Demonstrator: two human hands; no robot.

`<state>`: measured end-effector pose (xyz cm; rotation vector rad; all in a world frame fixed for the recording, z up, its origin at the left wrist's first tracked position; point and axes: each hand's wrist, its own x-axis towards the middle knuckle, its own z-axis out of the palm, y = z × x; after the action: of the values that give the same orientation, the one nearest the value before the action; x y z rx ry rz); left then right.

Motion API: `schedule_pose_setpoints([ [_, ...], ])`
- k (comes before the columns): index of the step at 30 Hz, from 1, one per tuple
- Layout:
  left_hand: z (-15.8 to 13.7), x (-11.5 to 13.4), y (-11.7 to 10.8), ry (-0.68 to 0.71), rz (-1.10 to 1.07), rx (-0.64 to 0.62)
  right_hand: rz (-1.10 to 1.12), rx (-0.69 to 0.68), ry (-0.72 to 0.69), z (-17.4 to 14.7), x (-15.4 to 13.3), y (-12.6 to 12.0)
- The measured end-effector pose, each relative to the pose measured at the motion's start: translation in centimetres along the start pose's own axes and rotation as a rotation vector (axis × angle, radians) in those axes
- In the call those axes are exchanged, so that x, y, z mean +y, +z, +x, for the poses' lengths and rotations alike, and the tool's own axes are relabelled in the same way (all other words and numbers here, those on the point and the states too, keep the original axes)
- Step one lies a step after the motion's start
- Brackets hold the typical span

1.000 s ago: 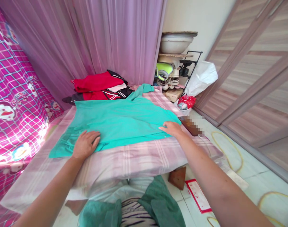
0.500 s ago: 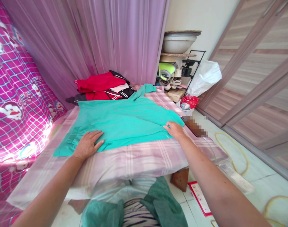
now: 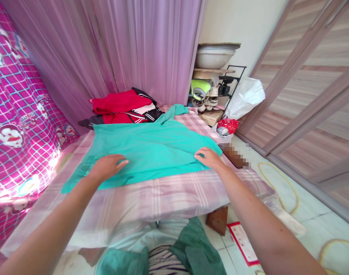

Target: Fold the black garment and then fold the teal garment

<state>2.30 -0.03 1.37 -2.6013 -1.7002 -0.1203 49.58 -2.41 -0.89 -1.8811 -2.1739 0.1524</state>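
A teal top (image 3: 151, 141) lies spread out on a table covered with a pink and white plaid cloth (image 3: 163, 194). One sleeve points to the far side, and gathered fabric shows at the left end. My left hand (image 3: 108, 168) is over the near left part of the top, palm down, fingers stretched and thumb apart, with nothing held. At the right part of the top, my right hand (image 3: 209, 157) has thumb and fingers curled together at a crease, pinching the fabric.
Red and black clothes (image 3: 123, 105) are heaped at the table's back, by a purple curtain (image 3: 146, 49). A dark flat object (image 3: 233, 156), partly blurred, lies at the right edge. Beyond stand a shoe rack (image 3: 211, 91), a white bag (image 3: 246, 97) and a wardrobe (image 3: 303, 91).
My left hand has lifted slightly off the fabric and turned, its fingers now pointing more to the right. My right hand has shifted a little left. The camera view has tilted slightly.
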Motion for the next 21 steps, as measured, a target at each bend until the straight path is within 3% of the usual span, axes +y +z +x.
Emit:
schedule_pose_setpoints([
  [4, 5.2, 3.5, -1.0, 0.039, 0.038, 0.010, 0.090, -0.110, -0.100, -0.5, 0.5, 0.1],
  [10, 13.0, 7.5, 0.2, -0.056, -0.013, -0.153, -0.057, 0.088, -0.083, -0.8, 0.3, 0.5],
  [17, 16.8, 7.3, 1.6, -0.030, -0.064, -0.267, -0.109, 0.083, -0.243, -1.6, -0.1, 0.9],
  [21, 17.7, 6.8, 0.9, 0.038, -0.113, -0.300, -0.182, 0.061, -0.224, -0.9, -0.3, 0.7],
])
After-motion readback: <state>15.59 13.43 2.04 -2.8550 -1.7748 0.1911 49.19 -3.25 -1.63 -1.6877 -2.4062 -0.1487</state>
